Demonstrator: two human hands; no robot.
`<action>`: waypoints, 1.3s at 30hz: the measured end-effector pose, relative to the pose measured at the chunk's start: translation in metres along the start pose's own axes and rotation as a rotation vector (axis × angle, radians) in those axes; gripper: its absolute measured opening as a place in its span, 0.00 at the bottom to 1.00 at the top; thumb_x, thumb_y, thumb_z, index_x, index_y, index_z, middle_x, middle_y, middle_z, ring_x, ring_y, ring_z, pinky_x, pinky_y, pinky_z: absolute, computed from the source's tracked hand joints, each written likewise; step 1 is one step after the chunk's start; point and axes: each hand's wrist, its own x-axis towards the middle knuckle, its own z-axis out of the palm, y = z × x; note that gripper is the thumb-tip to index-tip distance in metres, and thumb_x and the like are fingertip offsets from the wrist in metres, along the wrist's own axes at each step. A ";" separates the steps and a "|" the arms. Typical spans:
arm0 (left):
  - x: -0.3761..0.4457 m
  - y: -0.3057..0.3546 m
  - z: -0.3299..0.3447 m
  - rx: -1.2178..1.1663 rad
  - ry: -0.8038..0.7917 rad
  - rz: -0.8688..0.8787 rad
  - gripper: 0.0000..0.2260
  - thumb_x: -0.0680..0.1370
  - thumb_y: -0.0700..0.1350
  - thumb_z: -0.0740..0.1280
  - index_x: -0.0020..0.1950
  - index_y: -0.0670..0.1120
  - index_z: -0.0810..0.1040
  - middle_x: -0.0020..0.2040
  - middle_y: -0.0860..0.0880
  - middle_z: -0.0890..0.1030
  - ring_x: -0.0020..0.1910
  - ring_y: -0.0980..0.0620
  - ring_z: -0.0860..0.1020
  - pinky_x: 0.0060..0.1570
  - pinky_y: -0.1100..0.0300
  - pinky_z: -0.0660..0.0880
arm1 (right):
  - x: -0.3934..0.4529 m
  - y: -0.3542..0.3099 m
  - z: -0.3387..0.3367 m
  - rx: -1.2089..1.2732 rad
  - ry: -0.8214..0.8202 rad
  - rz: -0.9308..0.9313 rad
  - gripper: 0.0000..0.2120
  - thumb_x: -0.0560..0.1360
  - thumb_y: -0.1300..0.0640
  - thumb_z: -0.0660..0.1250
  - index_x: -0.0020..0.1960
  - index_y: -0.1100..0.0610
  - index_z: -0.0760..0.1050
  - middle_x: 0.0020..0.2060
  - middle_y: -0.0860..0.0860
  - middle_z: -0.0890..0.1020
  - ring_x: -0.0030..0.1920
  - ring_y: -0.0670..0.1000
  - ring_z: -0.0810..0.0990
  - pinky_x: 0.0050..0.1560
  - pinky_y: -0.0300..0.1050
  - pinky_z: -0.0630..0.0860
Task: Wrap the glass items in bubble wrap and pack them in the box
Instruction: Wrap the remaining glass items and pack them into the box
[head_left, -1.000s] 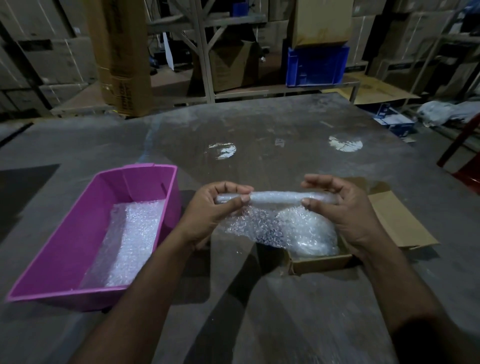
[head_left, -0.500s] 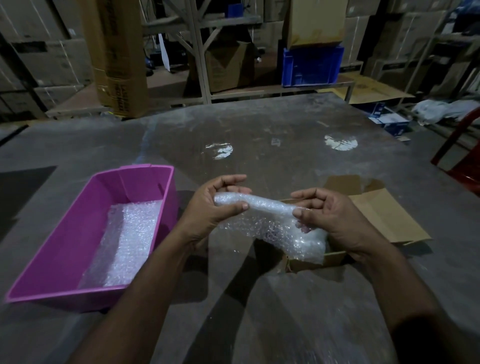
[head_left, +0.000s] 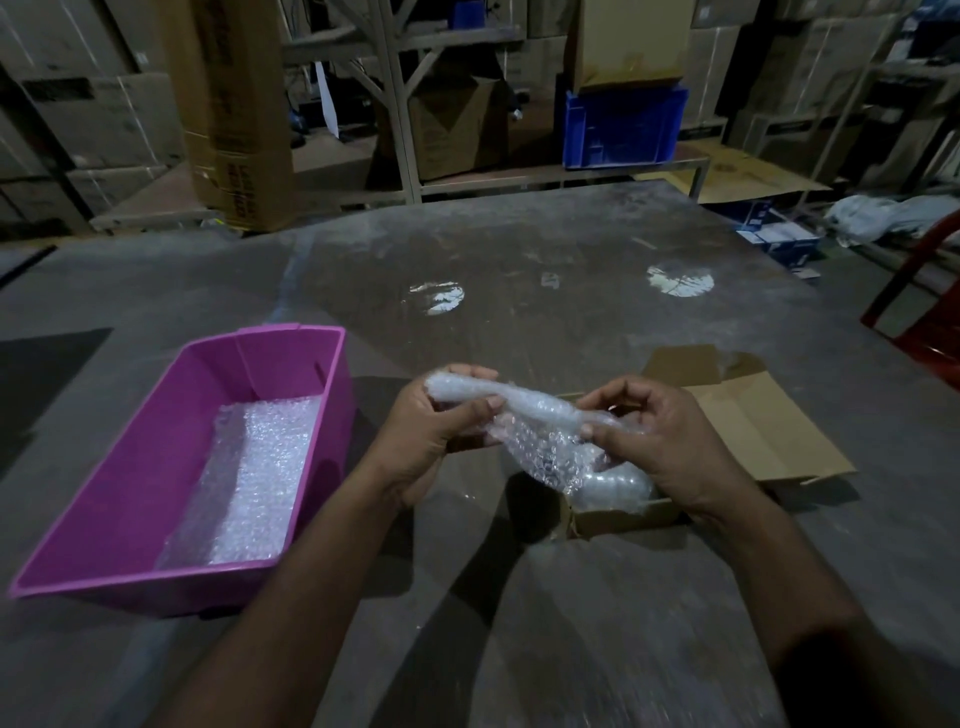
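Bubble wrap roll (head_left: 524, 410) pinched between left hand (head_left: 431, 436), right hand (head_left: 660, 441), above cardboard box (head_left: 623, 514)

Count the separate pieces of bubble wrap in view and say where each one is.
2. One bubble wrap sheet lines the floor of the pink bin; one bubble-wrapped bundle is held over the cardboard box. More may be hidden inside it.

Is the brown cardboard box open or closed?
Open. The cardboard box has its flaps folded outward flat on the table, and bubble wrap hangs down into it.
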 end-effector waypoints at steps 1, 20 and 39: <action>0.000 0.001 0.000 -0.009 -0.001 -0.006 0.14 0.70 0.34 0.74 0.53 0.42 0.81 0.50 0.42 0.86 0.45 0.50 0.84 0.40 0.59 0.82 | 0.000 0.002 -0.001 -0.029 0.001 -0.016 0.08 0.72 0.69 0.75 0.47 0.59 0.82 0.47 0.54 0.84 0.45 0.51 0.84 0.38 0.49 0.84; -0.001 0.000 0.040 0.050 0.020 0.000 0.16 0.70 0.31 0.72 0.57 0.42 0.81 0.49 0.46 0.87 0.41 0.54 0.84 0.48 0.58 0.83 | 0.001 0.011 -0.039 -0.143 -0.102 -0.030 0.11 0.68 0.46 0.76 0.43 0.51 0.78 0.50 0.48 0.84 0.52 0.50 0.84 0.54 0.50 0.81; 0.011 -0.024 0.087 -0.028 -0.142 0.035 0.22 0.72 0.30 0.74 0.65 0.39 0.78 0.52 0.40 0.79 0.51 0.49 0.81 0.58 0.56 0.80 | 0.003 0.013 -0.043 -0.151 -0.115 -0.033 0.10 0.71 0.56 0.78 0.45 0.55 0.77 0.39 0.57 0.82 0.37 0.49 0.78 0.41 0.49 0.76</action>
